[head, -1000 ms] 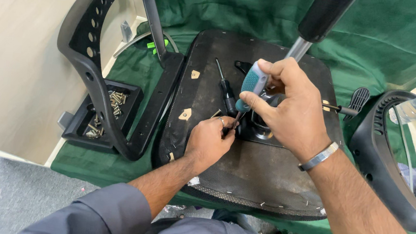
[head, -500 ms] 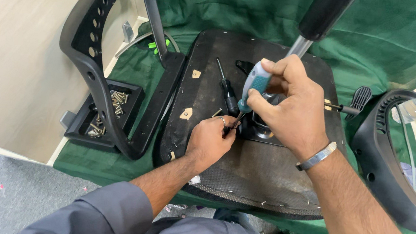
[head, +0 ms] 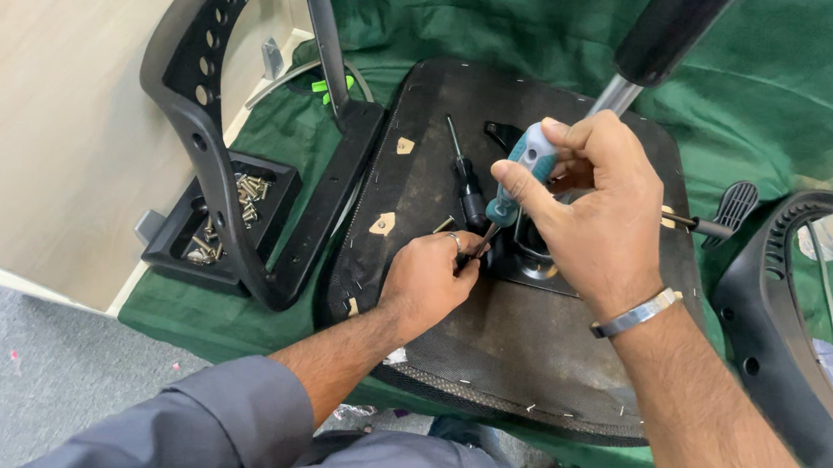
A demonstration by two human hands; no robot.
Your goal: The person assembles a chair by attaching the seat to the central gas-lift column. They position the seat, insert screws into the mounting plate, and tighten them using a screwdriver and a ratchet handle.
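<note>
Upturned chair seat (head: 485,371), flat, black, coarse fabric stapled at the rim, lay on rumpled green cloth (head: 781,85). Right hand (head: 594,214) arched above it, wrist bent, fingers clenched round a teal-and-grey screwdriver (head: 517,173) angled down toward the metal plate (head: 530,259). Left hand (head: 427,280) lay low on the seat, fingertips pinched at the tip. Second black screwdriver (head: 466,183) lay beside. Tray of screws (head: 227,217) sat left.

Furniture assembly workshop; chair seat (head: 527,344) on green cloth (head: 781,85); screw tray (head: 222,222).
</note>
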